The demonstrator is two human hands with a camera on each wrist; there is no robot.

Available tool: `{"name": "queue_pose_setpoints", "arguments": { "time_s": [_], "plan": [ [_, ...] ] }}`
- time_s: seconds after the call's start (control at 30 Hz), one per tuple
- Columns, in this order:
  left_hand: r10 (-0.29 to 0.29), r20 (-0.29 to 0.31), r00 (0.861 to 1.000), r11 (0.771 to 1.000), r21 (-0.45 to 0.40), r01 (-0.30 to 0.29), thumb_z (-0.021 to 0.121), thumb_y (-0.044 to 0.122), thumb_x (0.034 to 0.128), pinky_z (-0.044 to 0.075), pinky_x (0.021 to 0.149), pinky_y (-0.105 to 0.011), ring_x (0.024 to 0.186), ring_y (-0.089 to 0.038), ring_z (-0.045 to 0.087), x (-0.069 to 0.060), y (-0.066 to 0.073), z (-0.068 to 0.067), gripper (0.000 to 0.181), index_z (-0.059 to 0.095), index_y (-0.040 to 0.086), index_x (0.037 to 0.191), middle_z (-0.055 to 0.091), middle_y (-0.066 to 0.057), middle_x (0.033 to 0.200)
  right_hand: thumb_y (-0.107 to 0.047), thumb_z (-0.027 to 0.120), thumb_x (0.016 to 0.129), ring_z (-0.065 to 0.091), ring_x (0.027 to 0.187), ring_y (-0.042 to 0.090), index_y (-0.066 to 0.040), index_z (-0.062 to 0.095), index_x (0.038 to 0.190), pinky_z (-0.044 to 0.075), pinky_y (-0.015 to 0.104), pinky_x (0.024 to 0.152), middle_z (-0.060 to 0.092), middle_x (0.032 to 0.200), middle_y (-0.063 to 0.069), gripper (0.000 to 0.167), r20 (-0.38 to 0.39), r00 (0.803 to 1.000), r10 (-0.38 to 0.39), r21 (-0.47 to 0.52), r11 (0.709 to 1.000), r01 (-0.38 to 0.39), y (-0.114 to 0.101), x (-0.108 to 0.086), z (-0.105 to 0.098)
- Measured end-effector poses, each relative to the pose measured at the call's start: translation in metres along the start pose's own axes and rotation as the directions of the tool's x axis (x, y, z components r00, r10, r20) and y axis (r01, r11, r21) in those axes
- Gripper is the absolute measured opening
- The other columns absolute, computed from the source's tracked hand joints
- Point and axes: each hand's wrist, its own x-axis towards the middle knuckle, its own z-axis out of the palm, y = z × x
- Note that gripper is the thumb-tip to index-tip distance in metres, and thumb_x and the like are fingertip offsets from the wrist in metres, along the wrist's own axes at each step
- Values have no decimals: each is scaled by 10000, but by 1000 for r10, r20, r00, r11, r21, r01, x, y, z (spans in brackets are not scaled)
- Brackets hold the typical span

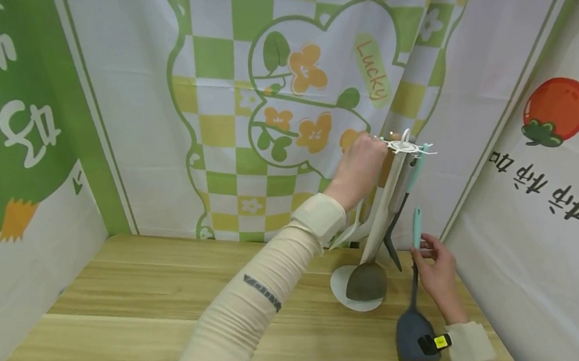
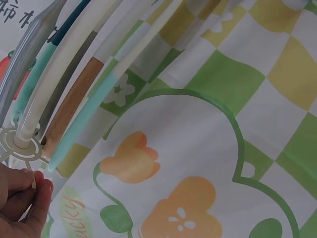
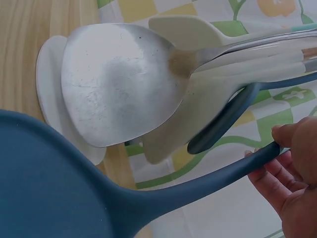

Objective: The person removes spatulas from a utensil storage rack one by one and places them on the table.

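A white rotating utensil rack stands on a round white base. My left hand is at the rack's top, its thumb and fingers pinching a hook arm. My right hand grips a spatula with a wide dark blue head and a mint handle. The spatula points head down, apart from the rack. On the rack hang a metal turner, a dark blue utensil with a mint handle, a wooden-handled one and pale utensils, partly hidden behind one another.
The wooden table extends to the left. A checked curtain hangs close behind the rack. A printed white wall stands close on the right, and a green and white one on the left.
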Motion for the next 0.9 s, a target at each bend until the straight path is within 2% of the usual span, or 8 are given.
{"name": "queue_pose_setpoints", "arguments": {
  "time_s": [0.3,0.67,0.9],
  "plan": [
    [-1,-20,1000,999,-36,0,558,-60,990,576,860,-234,985,-184,678,1,0,4,245,756,56,1074,750,-70,1036,33,693,929,575,733,-78,94,599,1289,536,135,511,666,1061,273,377,43,997,61,-37,998,-60,13,-11,0],
    [4,-66,998,1000,-14,-5,551,-62,994,573,851,-246,964,-185,677,-1,-2,6,245,759,66,1017,746,-58,1009,35,719,909,573,718,-74,114,612,1269,503,119,529,678,1028,270,384,76,997,23,-85,996,-17,19,-12,2],
    [4,-62,998,1000,-14,-5,565,-44,1000,580,838,-238,975,-177,678,-2,-1,7,232,761,74,1038,750,-52,1029,9,709,927,620,746,-29,115,594,1294,526,139,575,677,1057,278,399,149,987,64,-101,994,-49,26,-15,5]
  ]
}}
